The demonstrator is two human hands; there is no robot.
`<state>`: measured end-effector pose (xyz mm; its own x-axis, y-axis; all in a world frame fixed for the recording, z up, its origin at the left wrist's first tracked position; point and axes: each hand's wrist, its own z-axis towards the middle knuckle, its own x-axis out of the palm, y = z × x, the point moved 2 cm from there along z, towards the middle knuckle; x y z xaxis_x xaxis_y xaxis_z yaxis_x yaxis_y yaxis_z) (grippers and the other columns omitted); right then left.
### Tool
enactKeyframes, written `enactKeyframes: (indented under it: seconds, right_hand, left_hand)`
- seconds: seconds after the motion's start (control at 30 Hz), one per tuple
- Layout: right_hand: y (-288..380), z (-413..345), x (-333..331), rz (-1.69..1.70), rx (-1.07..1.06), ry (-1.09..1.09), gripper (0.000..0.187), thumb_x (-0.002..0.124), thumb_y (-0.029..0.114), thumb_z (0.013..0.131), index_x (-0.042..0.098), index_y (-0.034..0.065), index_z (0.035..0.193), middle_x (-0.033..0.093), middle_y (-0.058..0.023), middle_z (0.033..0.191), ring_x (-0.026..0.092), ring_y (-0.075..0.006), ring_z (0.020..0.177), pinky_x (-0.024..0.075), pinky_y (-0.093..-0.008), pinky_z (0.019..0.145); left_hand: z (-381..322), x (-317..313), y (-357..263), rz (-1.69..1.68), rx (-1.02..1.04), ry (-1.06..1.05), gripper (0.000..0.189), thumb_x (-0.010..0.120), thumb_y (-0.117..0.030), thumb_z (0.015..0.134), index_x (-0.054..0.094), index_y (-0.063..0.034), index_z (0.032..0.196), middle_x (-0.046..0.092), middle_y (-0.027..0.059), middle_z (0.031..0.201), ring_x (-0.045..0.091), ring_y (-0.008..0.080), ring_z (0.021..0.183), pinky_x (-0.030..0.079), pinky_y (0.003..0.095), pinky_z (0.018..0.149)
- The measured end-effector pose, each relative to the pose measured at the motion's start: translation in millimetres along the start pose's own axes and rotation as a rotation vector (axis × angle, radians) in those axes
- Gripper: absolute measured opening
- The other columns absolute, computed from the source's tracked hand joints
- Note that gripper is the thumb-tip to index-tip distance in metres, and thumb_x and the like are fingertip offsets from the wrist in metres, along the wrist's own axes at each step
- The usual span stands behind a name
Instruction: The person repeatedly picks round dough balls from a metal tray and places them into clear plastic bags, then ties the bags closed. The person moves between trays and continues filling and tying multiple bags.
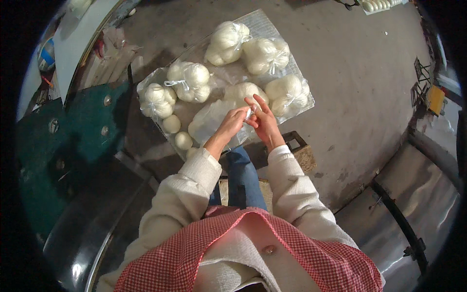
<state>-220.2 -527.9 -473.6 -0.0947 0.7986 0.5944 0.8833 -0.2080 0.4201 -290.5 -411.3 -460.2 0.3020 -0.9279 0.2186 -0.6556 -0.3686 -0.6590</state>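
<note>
My left hand (230,123) pinches the gathered white plastic at the neck of a clear plastic bag (209,122). Close against it, my right hand (266,125) grips the same plastic between thumb and lower fingers, two fingers raised. Pale rounded shapes show inside this bag, partly hidden by my hands. Tied bags of pale buns stand around it: one bag (288,93) to the right, another bag (189,81) to the left. Loose pale buns, one of them a round bun (172,124), lie along the near left edge of the low tabletop (297,67).
More tied bags, including a far bag (227,43), share the tabletop. A small stool (304,157) stands by my right knee. Shiny metal drums (408,204) curve along the right. On the left is a green panel (84,146). A tray of white rolls (381,5) lies far right.
</note>
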Motion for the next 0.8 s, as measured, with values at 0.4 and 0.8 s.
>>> enactKeyframes:
  seconds: [0.4,0.8]
  right_hand:
    - [1.6,20.3,-34.5,-0.81,-0.261,-0.353,0.026,0.063,-0.003,0.073,0.061,0.0045,0.097,0.062,-0.0074,0.091,0.059,-0.017,0.085,0.0456,-0.0283,0.079]
    - [-113.6,-60.6,145.3,-0.252,0.154,0.148,0.025,0.053,0.021,0.092,0.062,-0.0019,0.097,0.06,0.0013,0.085,0.053,-0.0096,0.081,0.0426,-0.0238,0.072]
  left_hand:
    - [18.6,-55.2,-3.1,0.546,0.296,-0.364,0.022,0.071,-0.023,0.075,0.063,-0.0046,0.083,0.058,0.0049,0.082,0.057,0.0187,0.077,0.045,0.0287,0.071]
    - [-144.5,-107.5,-21.7,-0.924,0.364,0.219,0.021,0.049,-0.025,0.095,0.054,-0.0061,0.089,0.053,0.004,0.068,0.043,0.0102,0.047,0.033,0.0225,0.044]
